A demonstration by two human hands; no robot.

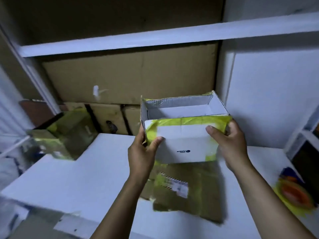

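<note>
White shelving fills the dim room, and a white table top (77,178) runs beneath it. Both hands grip one white box (183,145), held up off the table in front of the shelves. The left hand (143,152) clasps the box's left edge, with its thumb pressed flat on the near face and its fingers wrapped round the side, out of sight. The right hand (231,140) does the same at the right edge, thumb laid across the upper part of the near face.

Directly under the box a flattened brown carton (203,200) lies on the table, bearing a white label (176,185) and strips of yellow tape. A parcel wrapped in yellow tape (69,133) sits at the left, and a yellow and orange packet (295,192) lies at the right edge. Behind, a large brown carton (131,76) stands under a shelf board (120,44).

The box is open at the top and its white inside shows nothing in it. Torn yellow tape frames its near face, which carries a small dark logo printed upside down.
</note>
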